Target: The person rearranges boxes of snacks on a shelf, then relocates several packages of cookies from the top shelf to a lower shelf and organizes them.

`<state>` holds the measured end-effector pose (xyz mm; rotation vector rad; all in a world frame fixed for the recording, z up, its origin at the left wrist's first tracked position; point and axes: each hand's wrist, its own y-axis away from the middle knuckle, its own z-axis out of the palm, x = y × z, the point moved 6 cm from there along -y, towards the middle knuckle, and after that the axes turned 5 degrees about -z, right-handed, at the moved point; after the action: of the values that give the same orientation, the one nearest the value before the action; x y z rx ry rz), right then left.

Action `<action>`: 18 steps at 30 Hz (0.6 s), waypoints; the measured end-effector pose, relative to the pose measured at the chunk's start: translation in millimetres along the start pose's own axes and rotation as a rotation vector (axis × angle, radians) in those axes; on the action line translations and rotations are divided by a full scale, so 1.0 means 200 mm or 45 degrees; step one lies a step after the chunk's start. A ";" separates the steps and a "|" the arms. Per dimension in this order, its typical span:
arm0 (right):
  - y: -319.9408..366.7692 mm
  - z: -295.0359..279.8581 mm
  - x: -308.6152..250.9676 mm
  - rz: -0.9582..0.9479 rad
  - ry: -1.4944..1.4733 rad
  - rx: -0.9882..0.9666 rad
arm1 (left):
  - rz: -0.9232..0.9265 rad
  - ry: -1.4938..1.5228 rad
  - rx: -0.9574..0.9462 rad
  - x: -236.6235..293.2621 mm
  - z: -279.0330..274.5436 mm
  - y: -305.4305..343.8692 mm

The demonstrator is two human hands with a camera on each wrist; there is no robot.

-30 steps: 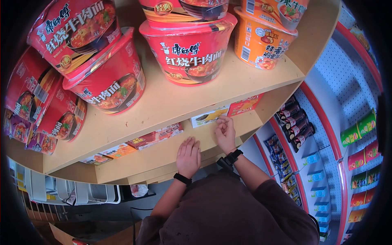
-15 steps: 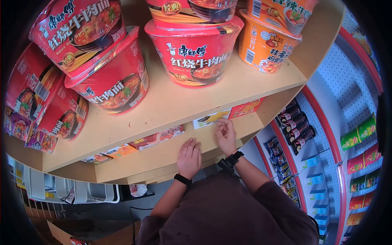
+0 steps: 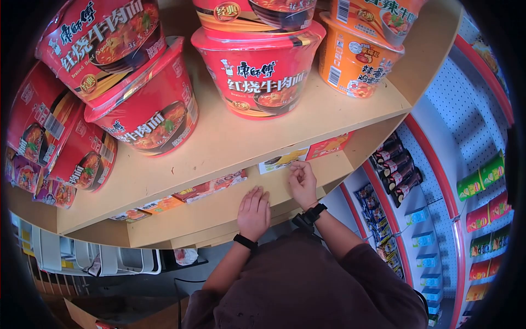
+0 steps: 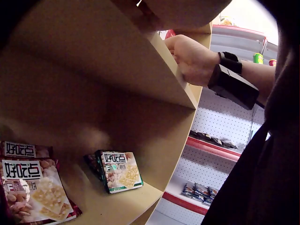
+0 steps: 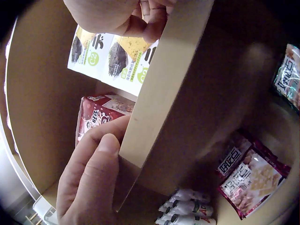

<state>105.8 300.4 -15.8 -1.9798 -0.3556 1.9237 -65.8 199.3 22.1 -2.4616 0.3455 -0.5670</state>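
In the head view my left hand (image 3: 254,213) rests on the front edge of the lower shelf (image 3: 219,207), its fingers nearly straight. The right wrist view shows this hand's thumb (image 5: 100,161) beside the shelf board. My right hand (image 3: 302,183), fingers curled, pinches the lower right edge of a white-and-yellow snack box (image 3: 274,163) on that shelf. Seen from the right wrist, its fingers cover part of the box's printed face (image 5: 105,54). A red box (image 3: 330,145) stands immediately right of the snack box. Further left lies a row of red boxes (image 3: 213,185).
Stacked red noodle bowls (image 3: 257,74) and orange noodle tubs (image 3: 356,60) stand on the board above. Below, biscuit packs (image 4: 122,171) and small bottles (image 5: 187,208) sit on another shelf. Store racks (image 3: 433,181) rise at the right.
The head view has shifted slightly, so the bowls and tubs appear a little further right. Both hands stay almost in place; the right fingers sit slightly lower at the snack box.
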 end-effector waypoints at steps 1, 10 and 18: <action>0.00 0.00 0.00 -0.001 0.003 0.001 | 0.000 -0.002 0.000 0.00 0.00 0.00; 0.00 0.00 -0.03 0.011 0.010 0.003 | 0.004 0.008 -0.007 0.00 0.00 0.01; 0.00 0.00 0.00 0.011 0.055 -0.004 | 0.002 0.008 -0.008 0.00 0.00 0.00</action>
<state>106.7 300.0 -16.3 -2.0247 -0.3394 1.8831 -66.2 199.2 21.2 -2.4662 0.3525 -0.5737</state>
